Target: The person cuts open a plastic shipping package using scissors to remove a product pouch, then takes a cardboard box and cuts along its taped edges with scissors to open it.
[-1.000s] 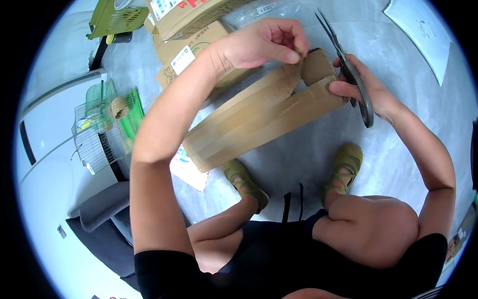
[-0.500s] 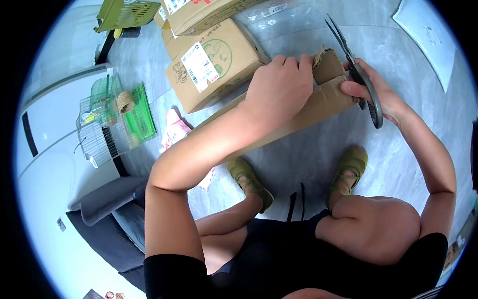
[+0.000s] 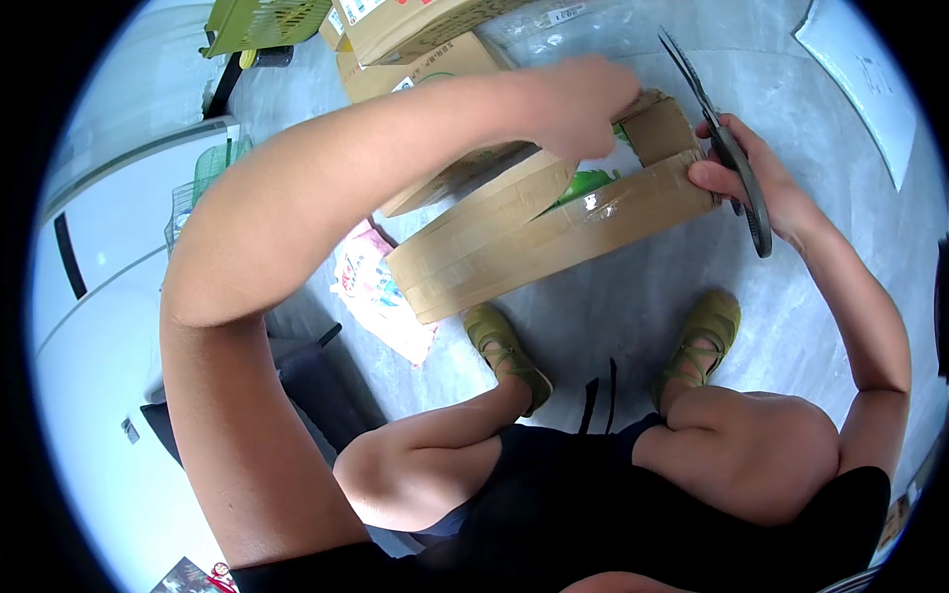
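Observation:
A long, narrow cardboard box [image 3: 514, 247] is held out over the floor in front of me. Its upper side gapes toward the right end, and something green and white [image 3: 593, 182] shows inside. My left hand [image 3: 588, 104], slightly blurred, is closed at the far edge of the gap on the raised cardboard flap [image 3: 539, 183]; its fingertips are mostly hidden. In my right hand [image 3: 756, 178] are dark-handled scissors [image 3: 736, 163], blades pointing up and away, slightly apart. The right thumb rests against the box's right corner.
Larger cardboard boxes [image 3: 425, 35] are stacked behind my left arm. A pink printed bag [image 3: 381, 292] lies at the box's left end. A green basket [image 3: 262, 25] is at the far left, a white package [image 3: 860, 84] at the far right. My feet in green shoes [image 3: 499, 351] are below.
My left hand has moved up and away with the elbow swinging out left, drawing the flap back. The gap has widened and green contents show. My right hand still holds the scissors.

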{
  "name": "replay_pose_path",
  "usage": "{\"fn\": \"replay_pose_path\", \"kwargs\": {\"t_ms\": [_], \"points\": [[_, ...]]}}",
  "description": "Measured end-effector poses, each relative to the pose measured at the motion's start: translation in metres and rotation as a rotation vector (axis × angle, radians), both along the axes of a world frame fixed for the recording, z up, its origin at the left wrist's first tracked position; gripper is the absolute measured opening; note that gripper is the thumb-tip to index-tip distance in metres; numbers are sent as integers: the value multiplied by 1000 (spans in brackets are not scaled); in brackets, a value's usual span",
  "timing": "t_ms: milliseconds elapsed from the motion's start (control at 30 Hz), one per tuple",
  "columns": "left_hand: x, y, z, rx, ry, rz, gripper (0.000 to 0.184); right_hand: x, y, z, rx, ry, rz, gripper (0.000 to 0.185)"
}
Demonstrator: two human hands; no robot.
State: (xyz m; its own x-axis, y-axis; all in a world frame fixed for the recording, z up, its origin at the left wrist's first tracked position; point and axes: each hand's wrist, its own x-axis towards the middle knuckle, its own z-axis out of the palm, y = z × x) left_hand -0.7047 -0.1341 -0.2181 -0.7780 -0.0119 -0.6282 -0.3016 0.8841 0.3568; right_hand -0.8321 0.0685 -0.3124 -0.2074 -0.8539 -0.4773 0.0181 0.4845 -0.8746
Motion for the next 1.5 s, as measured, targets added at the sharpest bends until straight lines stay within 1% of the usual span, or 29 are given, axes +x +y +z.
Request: {"fn": "replay_pose_path", "kwargs": {"t_ms": [33,100,133,167,233,333,433,467,567,667,767,867,967,1000,1100,1167,1233,1333,1400,1433,1500], "points": [[2,-5,4,28,-6,37,37,0,1,0,-10,22,1,76],[17,-34,-19,395,30,160,45,-1,2,3,-2,62,23,75],[22,-40,-21,577,49,221,49,-1,2,4,2,82,33,75],[28,-43,-26,464,23,285,55,0,2,3,3,67,29,75],[42,-32,-20,237,-24,408,71,2,2,1,5,41,20,74],[89,20,-21,48,398,379,97,3,1,2,-8,93,-15,73],[110,38,-34,-143,309,374,101,4,0,7,39,98,-8,71],[115,39,-40,-168,443,383,92,4,0,9,55,90,-14,70],[118,39,-47,-189,483,373,67,6,2,10,83,55,-40,68],[111,42,-48,-316,466,250,48,8,1,9,49,37,-62,67],[103,30,-36,-266,292,138,44,8,1,6,37,44,-80,65],[93,10,-23,-46,271,88,41,8,1,7,25,55,-67,62],[80,-7,-13,59,162,-26,38,8,-1,4,7,80,-53,57],[82,-15,-23,74,240,-52,30,9,0,4,7,83,-61,56],[68,-27,-1,121,-39,22,23,11,2,2,14,99,-75,52],[68,-35,0,179,-70,77,28,10,3,5,12,132,-57,52],[69,-38,1,260,-64,136,31,10,1,7,19,104,-64,52],[98,-31,-26,110,347,123,27,8,2,5,6,72,-71,54],[126,-12,-38,187,472,297,33,7,1,7,-7,97,-58,57],[135,-4,-37,228,537,385,37,6,2,7,-33,168,-56,58],[148,-5,-30,173,663,373,36,1,8,6,-77,312,-45,61]]}}
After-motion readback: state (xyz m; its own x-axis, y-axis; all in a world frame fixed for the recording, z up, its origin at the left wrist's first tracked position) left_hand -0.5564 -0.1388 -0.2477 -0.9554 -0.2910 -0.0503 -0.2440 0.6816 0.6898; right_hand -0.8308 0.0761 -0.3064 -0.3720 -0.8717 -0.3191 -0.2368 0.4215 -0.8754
